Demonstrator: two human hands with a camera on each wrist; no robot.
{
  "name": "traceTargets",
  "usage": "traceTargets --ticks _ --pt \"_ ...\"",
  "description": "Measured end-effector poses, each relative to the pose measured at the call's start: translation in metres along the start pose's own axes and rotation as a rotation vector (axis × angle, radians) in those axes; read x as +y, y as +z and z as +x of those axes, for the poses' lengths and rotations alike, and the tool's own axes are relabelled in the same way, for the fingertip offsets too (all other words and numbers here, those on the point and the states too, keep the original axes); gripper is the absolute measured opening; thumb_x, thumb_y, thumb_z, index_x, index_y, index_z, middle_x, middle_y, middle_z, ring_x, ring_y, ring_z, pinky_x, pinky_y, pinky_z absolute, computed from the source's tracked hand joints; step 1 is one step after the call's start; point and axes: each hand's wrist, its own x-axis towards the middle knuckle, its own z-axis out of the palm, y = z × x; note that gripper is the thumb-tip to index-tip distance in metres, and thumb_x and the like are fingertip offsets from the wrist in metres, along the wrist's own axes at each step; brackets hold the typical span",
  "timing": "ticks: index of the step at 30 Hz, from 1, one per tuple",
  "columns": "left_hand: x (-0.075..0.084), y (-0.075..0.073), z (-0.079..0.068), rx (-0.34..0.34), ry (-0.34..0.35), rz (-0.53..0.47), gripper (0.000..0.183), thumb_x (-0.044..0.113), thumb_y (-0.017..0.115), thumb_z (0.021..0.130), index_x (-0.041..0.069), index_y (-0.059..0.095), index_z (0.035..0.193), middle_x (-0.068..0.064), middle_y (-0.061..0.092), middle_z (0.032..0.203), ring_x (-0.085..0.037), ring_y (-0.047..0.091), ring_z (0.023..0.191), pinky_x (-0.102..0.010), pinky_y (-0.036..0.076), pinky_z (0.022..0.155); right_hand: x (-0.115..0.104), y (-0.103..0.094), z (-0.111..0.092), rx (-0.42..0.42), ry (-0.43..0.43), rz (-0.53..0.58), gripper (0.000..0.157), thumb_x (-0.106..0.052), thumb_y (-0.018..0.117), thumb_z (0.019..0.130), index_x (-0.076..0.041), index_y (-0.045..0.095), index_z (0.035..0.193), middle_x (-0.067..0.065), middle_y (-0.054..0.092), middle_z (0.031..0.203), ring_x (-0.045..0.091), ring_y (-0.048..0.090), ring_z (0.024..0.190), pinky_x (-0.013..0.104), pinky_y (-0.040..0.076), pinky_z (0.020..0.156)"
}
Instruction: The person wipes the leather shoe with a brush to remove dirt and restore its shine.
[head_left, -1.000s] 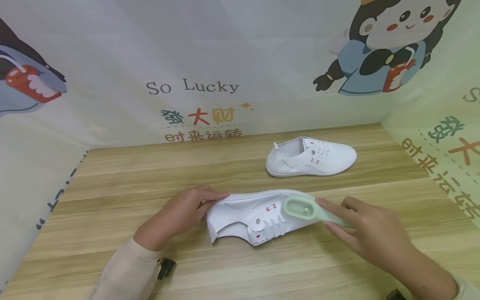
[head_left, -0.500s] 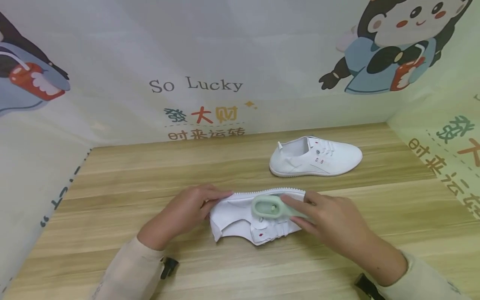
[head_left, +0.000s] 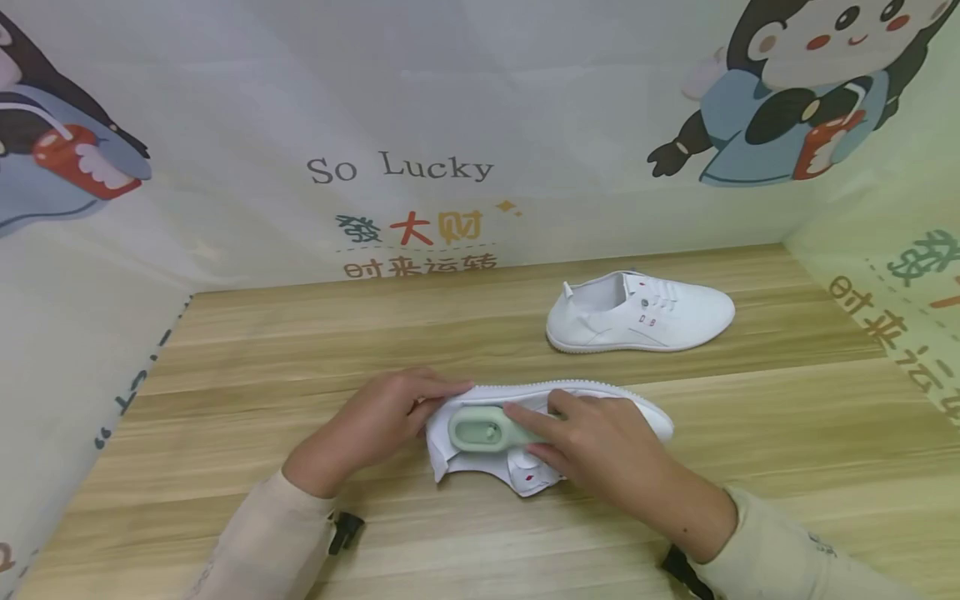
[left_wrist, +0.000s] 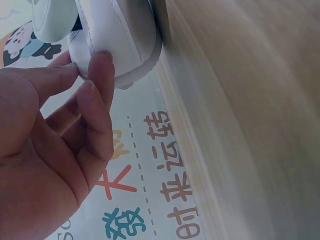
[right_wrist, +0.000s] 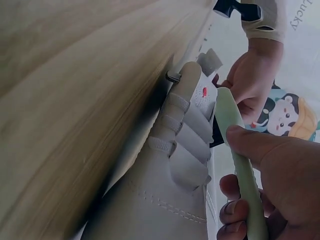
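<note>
A white lace-up shoe (head_left: 523,479) lies on its side on the table, its sole edge away from me and its toe to the right. My left hand (head_left: 382,425) pinches the heel end between thumb and fingers; the left wrist view shows this hold on the shoe (left_wrist: 117,37) up close. My right hand (head_left: 611,450) grips the handle of a pale green brush (head_left: 459,429), thumb along it. The brush's oval head lies over the shoe's side near the heel, and its underside is hidden. In the right wrist view the brush (right_wrist: 242,167) runs beside the laces.
A second white shoe (head_left: 678,312) stands upright farther back on the wooden table (head_left: 300,333), toe to the right. Printed sheets (head_left: 570,167) wall the table at the back and sides. Black wrist-camera parts (head_left: 345,532) hang under both sleeves.
My right hand has moved the brush leftward along the shoe, from near the toe to the heel end. The left hand keeps its hold. The head view has shifted slightly.
</note>
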Motion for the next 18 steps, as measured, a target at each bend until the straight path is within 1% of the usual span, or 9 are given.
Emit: traceTargets --ticks 2,5,8,14,18 --pt "0.001 0.001 0.001 0.007 0.010 -0.002 0.038 0.008 0.062 0.092 0.028 0.065 0.123 0.007 0.067 0.109 -0.008 0.061 0.098 -0.031 0.051 0.082 -0.001 -0.001 -0.001 -0.004 0.022 0.003 0.045 -0.039 0.075 0.080 -0.032 0.065 0.123 -0.006 0.049 0.074 0.007 0.041 0.050 0.021 0.029 0.044" --pt "0.002 0.002 0.001 0.008 0.001 -0.001 0.037 0.009 0.062 0.092 0.029 0.065 0.123 0.008 0.067 0.110 -0.009 0.061 0.102 -0.032 0.051 0.085 0.000 -0.002 -0.006 -0.007 0.056 0.001 0.046 -0.039 0.075 0.079 -0.033 0.064 0.123 -0.007 0.049 0.074 0.007 0.042 0.051 0.021 0.029 0.044" --pt "0.004 0.002 0.001 0.003 -0.012 0.000 0.037 0.010 0.061 0.092 0.030 0.065 0.123 0.008 0.067 0.110 -0.009 0.061 0.101 -0.032 0.051 0.084 0.004 -0.004 -0.013 0.000 0.083 0.003 0.047 -0.038 0.077 0.077 -0.034 0.065 0.123 -0.008 0.050 0.074 0.007 0.043 0.052 0.020 0.029 0.044" --pt "0.006 0.001 0.000 -0.017 -0.062 -0.021 0.037 0.010 0.060 0.093 0.030 0.064 0.124 0.010 0.066 0.110 -0.006 0.058 0.084 -0.026 0.049 0.072 0.015 -0.011 -0.027 0.019 0.118 0.015 0.047 -0.036 0.077 0.077 -0.033 0.065 0.123 -0.008 0.050 0.074 0.006 0.041 0.052 0.020 0.031 0.045" --pt "0.006 0.000 0.002 -0.021 -0.056 -0.026 0.037 0.009 0.060 0.093 0.029 0.064 0.124 0.008 0.066 0.110 -0.006 0.056 0.079 -0.024 0.048 0.069 0.025 -0.018 -0.037 0.052 0.125 0.002 0.047 -0.035 0.078 0.076 -0.031 0.066 0.121 -0.007 0.049 0.074 0.004 0.037 0.051 0.018 0.028 0.043"
